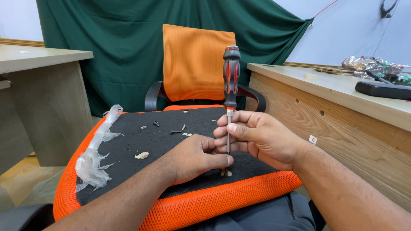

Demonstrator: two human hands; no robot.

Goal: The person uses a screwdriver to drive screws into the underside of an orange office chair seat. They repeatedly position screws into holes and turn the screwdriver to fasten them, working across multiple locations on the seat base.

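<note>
A screwdriver (pixel 231 77) with a black and red handle stands upright on the black underside of an orange chair seat (pixel 141 145). Its tip rests near the seat's front edge. My right hand (pixel 257 137) pinches the metal shaft just below the handle. My left hand (pixel 195 158) lies on the seat with its fingers closed around the lower shaft near the tip. Several loose screws (pixel 175 131) lie on the black surface behind my hands.
A crumpled clear plastic wrap (pixel 94 158) hangs along the seat's left edge. An orange office chair (pixel 195 64) stands behind, in front of a green curtain. Wooden desks flank both sides; the right one (pixel 342 111) carries a black device and foil wrapping.
</note>
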